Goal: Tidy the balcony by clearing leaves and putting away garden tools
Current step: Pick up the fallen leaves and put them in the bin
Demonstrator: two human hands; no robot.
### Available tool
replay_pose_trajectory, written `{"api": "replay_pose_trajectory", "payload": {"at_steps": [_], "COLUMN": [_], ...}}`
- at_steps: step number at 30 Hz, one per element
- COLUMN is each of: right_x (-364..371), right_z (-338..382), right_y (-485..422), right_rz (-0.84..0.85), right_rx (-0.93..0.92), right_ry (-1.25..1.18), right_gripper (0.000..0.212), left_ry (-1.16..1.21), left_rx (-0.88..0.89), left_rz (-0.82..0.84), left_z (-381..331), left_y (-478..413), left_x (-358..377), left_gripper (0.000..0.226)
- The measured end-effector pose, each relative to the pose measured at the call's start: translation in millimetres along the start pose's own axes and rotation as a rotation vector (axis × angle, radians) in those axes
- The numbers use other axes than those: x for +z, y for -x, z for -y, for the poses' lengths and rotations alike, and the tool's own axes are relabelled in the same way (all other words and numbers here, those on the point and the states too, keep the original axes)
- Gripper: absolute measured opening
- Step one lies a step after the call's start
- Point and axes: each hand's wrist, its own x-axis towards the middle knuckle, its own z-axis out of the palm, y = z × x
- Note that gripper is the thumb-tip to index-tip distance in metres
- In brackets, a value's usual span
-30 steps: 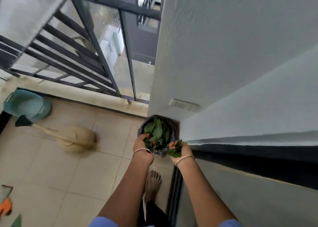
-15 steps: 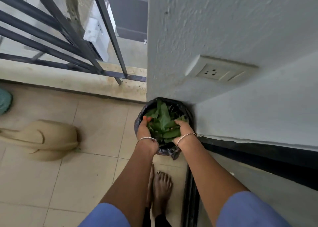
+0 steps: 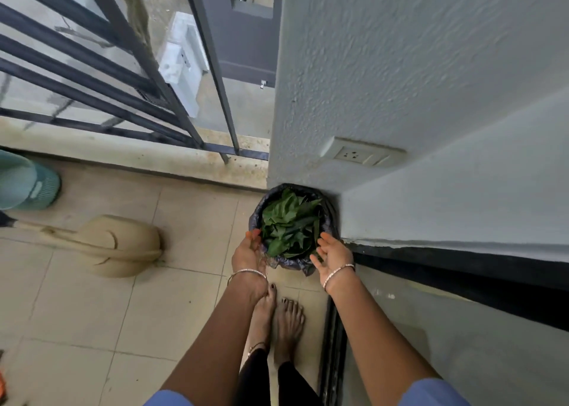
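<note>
Entry: I find no legible text, number or brand. The pale patch on the teal ribbed plastic bucket (image 3: 34, 187) is too blurred to read. The white wall socket plate (image 3: 360, 156) is unmarked.

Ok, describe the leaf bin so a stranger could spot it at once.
Start at the grey wall with the wall socket and drop to the floor corner under it. There stands a bin lined with a black bag. Unlike the teal bucket and beige broom to the left, it is full of green leaves.
</note>
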Motion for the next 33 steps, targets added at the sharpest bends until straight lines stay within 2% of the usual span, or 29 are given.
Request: {"api": "replay_pose_trajectory", "payload": {"at_steps": [6,12,19,26,33], "right_x": [-8,0,23,61,87], "right_z": [19,58,76,37,-47], "right_y": [124,265,401,493,567], "right_rz": [0.061,0.243,0.464,0.704,0.849], "right_rx": [-0.106,-0.145,-0.299,-0.33,-0.323], "right_ry": [0.151,0.151,0.289,0.538,0.79], "right_gripper": [0.031,0.031,0.03,0.031,0.031], "left_ry": [0.047,0.196,0.252,0.403,0.586], "left_rx": [0.084,0.233,0.414,0.603,0.73], "left_rz": [0.085,0.132,0.193,0.057,-0.14], "left_z": [-23,-55,-73,-101,-113], "left_y": [111,242,348,423,465], "left_x": [-29,-43,-75,-146,-258], "left_gripper": [0.038,0.033,0.025,0.026,0.017]}}
